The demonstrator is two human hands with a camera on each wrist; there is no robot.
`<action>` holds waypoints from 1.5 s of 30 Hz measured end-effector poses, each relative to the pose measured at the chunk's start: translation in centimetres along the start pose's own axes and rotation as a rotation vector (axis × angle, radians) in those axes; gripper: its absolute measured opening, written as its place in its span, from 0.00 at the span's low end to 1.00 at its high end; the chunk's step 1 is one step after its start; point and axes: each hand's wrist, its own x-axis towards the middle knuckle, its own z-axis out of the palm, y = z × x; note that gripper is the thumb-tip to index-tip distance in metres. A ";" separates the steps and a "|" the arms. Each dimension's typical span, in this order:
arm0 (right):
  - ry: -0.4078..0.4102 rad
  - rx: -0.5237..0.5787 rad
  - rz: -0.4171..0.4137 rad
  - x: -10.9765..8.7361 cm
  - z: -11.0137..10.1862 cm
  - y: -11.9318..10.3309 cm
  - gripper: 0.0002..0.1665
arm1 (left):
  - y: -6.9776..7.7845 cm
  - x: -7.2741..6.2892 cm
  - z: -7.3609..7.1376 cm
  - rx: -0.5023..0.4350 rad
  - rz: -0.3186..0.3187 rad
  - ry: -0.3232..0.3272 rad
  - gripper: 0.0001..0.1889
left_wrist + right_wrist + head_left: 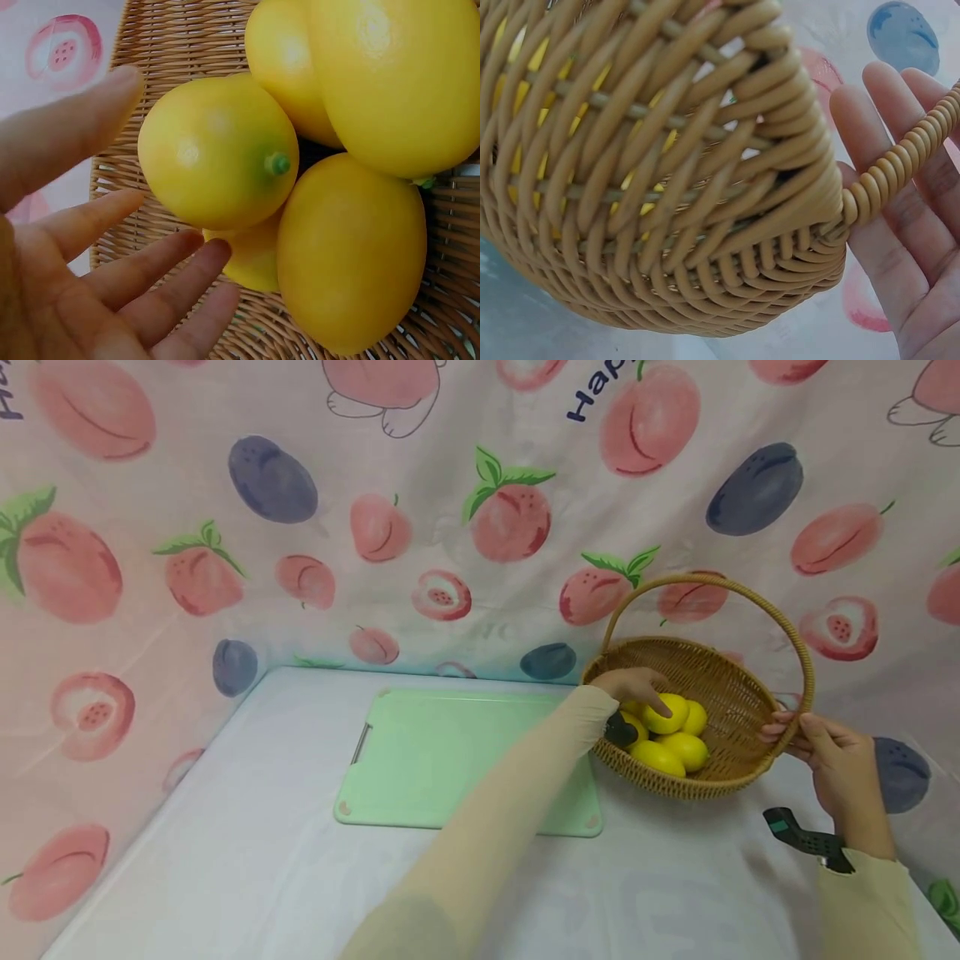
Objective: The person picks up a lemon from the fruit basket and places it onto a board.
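Observation:
A brown wicker basket (738,727) stands at the right with several yellow lemons (684,750) inside. My left hand (633,683) reaches over its left rim, fingers spread above the fruit. In the left wrist view, the fingertips of that hand (112,277) lie close beside a lemon (217,154) with a green stem end, and the palm holds nothing. My right hand (836,752) holds the foot of the arched handle (798,647) at the right rim, thumb in front and fingers behind. The right wrist view shows these fingers (889,217) fairly straight behind the handle.
A pale green cutting board (442,760) lies left of the basket on the white table (247,860), partly under my left forearm. A fruit-print cloth (450,527) hangs behind the table and along its left side. Dark straps with devices (806,839) sit on the wrists.

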 end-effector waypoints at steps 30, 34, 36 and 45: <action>0.021 -0.030 0.018 -0.2 0.1 -0.2 0.16 | 0.1 0.6 1.0 0.115 -0.026 -0.001 0.29; 0.028 -0.038 0.032 -0.3 0.1 -0.3 0.17 | 0.1 0.8 1.0 0.176 -0.038 0.016 0.30; 0.031 -0.039 0.034 -0.3 0.1 -0.3 0.17 | 0.1 0.9 1.0 0.214 -0.028 0.016 0.30; 0.044 -0.043 0.026 -0.4 0.3 -0.4 0.16 | 0.1 1.0 0.9 0.160 -0.021 -0.023 0.32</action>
